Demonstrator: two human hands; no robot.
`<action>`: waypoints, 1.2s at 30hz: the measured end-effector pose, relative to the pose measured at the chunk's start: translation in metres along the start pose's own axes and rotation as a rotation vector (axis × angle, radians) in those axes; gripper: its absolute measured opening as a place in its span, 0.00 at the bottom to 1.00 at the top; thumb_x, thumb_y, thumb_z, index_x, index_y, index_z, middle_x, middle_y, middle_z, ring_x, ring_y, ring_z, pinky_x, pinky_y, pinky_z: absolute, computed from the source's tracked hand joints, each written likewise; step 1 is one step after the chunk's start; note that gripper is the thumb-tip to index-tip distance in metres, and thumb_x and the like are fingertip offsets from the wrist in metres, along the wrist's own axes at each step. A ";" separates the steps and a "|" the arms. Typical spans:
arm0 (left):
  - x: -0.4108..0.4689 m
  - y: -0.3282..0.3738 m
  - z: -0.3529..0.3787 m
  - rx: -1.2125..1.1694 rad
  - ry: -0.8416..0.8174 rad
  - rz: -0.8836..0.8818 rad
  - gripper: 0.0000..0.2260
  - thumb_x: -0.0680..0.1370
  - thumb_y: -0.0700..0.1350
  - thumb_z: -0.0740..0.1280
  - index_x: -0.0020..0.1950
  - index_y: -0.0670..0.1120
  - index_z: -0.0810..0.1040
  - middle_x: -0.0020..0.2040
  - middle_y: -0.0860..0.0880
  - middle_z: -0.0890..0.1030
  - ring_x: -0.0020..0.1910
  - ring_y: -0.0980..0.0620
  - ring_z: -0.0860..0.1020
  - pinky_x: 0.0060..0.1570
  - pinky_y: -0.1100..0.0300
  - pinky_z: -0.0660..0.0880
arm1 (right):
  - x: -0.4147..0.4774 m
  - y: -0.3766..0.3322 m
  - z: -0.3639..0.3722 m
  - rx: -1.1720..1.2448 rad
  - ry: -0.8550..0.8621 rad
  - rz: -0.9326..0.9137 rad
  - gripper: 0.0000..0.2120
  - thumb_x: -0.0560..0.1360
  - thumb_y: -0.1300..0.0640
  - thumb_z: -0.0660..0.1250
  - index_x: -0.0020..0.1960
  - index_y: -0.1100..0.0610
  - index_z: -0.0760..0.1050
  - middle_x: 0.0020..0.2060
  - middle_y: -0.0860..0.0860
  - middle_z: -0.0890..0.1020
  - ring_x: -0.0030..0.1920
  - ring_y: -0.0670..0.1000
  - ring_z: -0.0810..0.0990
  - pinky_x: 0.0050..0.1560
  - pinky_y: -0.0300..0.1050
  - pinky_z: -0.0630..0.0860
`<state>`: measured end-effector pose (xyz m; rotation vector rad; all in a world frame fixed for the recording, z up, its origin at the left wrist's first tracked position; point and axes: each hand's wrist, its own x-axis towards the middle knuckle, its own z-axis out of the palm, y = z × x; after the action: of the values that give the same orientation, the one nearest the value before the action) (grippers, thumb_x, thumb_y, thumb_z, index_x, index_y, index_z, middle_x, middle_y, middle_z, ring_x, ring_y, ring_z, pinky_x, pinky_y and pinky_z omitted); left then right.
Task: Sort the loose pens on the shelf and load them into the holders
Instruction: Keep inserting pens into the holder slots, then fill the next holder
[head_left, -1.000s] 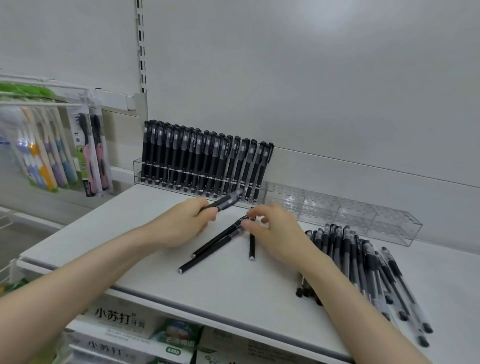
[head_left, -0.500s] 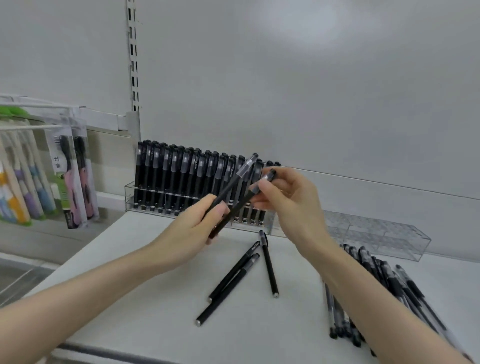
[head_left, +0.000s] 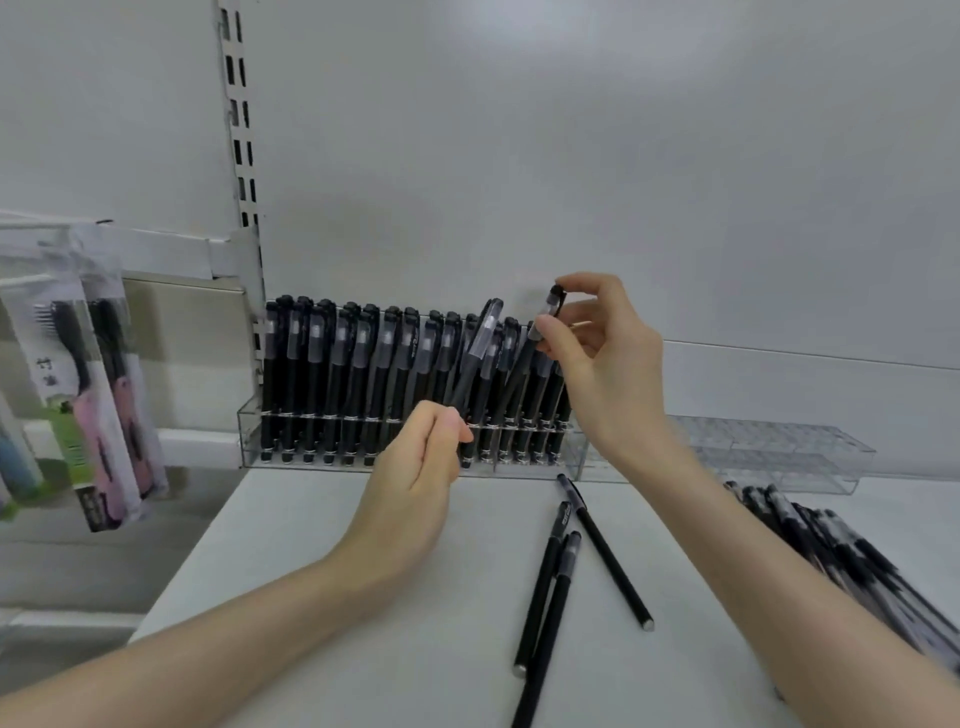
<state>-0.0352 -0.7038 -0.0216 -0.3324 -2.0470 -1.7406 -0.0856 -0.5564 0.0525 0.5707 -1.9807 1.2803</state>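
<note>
**While one holder fills, many pens wait on the shelf**

Though the head view shows the full holder (head_left: 249, 436) packed with upright black pens almost to its right end, much is left to do. The empty holder (head_left: 779, 452) to its right has nothing in it. Three loose pens (head_left: 602, 551) lie on the shelf (head_left: 363, 623) between the forearms, and a heap of pens (head_left: 831, 540) lies at the right. I judge the job under halfway.

The left hand (head_left: 415, 483) curls its fingers round the lower end of a pen (head_left: 480, 343) that slants up across the packed row. The right hand (head_left: 602, 364) pinches the capped top of a second pen (head_left: 553, 304) between thumb and fingertips, with the barrel angling down toward the row's right end. Whether its tip sits in a slot cannot be told. The hands are apart, each clamped on its own pen.
</note>
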 end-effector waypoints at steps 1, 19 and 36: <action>-0.001 0.000 -0.001 -0.012 -0.014 0.003 0.13 0.82 0.50 0.53 0.46 0.44 0.71 0.29 0.53 0.64 0.28 0.55 0.61 0.30 0.57 0.59 | 0.000 0.001 0.002 -0.010 -0.013 0.005 0.12 0.76 0.61 0.68 0.52 0.47 0.70 0.39 0.48 0.80 0.41 0.52 0.82 0.47 0.50 0.79; 0.001 -0.005 -0.005 -0.097 -0.104 -0.009 0.09 0.81 0.46 0.56 0.50 0.43 0.72 0.28 0.50 0.68 0.29 0.54 0.63 0.27 0.64 0.61 | -0.011 -0.002 -0.003 0.061 -0.211 0.159 0.08 0.76 0.55 0.68 0.54 0.56 0.76 0.38 0.51 0.84 0.39 0.49 0.83 0.44 0.46 0.80; 0.002 -0.019 -0.009 0.328 -0.138 0.209 0.11 0.74 0.55 0.66 0.46 0.50 0.80 0.42 0.55 0.80 0.42 0.58 0.78 0.42 0.67 0.72 | -0.028 0.001 -0.009 0.335 -0.136 0.229 0.20 0.74 0.67 0.69 0.64 0.57 0.70 0.35 0.54 0.79 0.35 0.50 0.83 0.41 0.43 0.82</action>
<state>-0.0437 -0.7167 -0.0365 -0.5511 -2.2590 -1.2656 -0.0650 -0.5478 0.0326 0.6157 -1.9970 1.7776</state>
